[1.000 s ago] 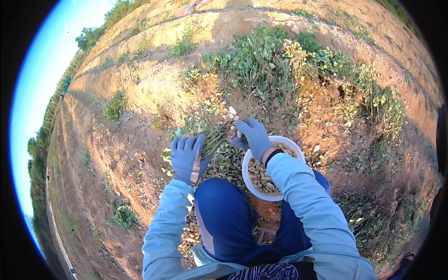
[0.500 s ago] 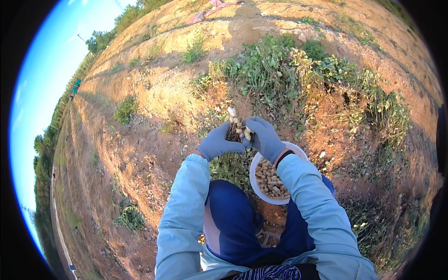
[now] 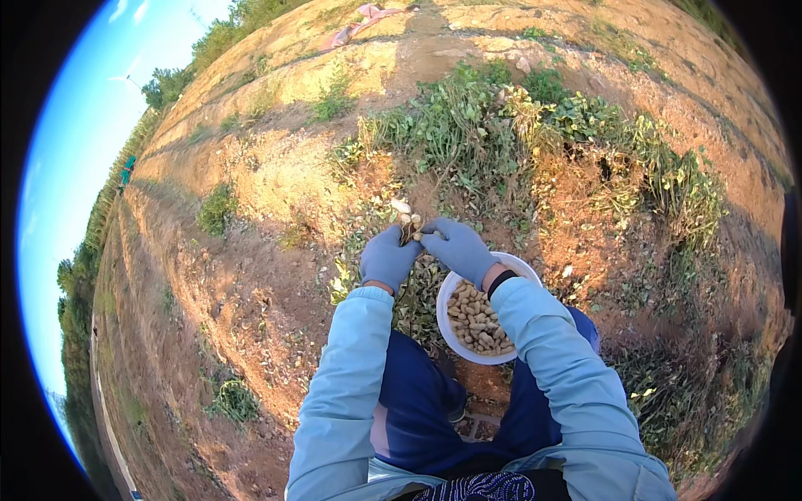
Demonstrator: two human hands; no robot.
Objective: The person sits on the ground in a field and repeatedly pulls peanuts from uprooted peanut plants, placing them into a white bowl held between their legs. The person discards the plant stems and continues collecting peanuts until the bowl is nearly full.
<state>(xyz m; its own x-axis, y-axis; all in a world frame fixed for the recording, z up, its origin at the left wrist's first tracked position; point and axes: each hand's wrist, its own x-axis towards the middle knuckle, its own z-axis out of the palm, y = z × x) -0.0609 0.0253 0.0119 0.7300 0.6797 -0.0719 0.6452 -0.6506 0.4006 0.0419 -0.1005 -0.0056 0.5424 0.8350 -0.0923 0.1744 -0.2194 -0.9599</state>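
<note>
My left hand point(image 3: 388, 257), in a grey-blue glove, is closed around the stems of a small cluster of peanuts point(image 3: 407, 219); pale pods stick out above its fingers. From the right, my gloved right hand point(image 3: 459, 249) pinches at the base of the same cluster, its fingertips meeting the left ones. Just below the right wrist stands a white bucket point(image 3: 443, 317), partly filled with loose peanuts point(image 3: 479, 321). The right forearm covers part of its right side. Exactly which pod the right fingers grip is hidden.
Pulled-up plants point(image 3: 468, 125) lie heaped ahead, stretching to the right. Dry leaves and stems point(image 3: 418, 305) litter the soil under my hands. My bent knees point(image 3: 418, 376) flank the bucket's near side. Far off are a pink cloth point(image 3: 359, 27) and a person in green point(image 3: 127, 171).
My right hand has turned and straightened to a fingertip pinch beside the left hand. The peanut cluster has shifted slightly left in view, and the left hand has closed from a wider spread.
</note>
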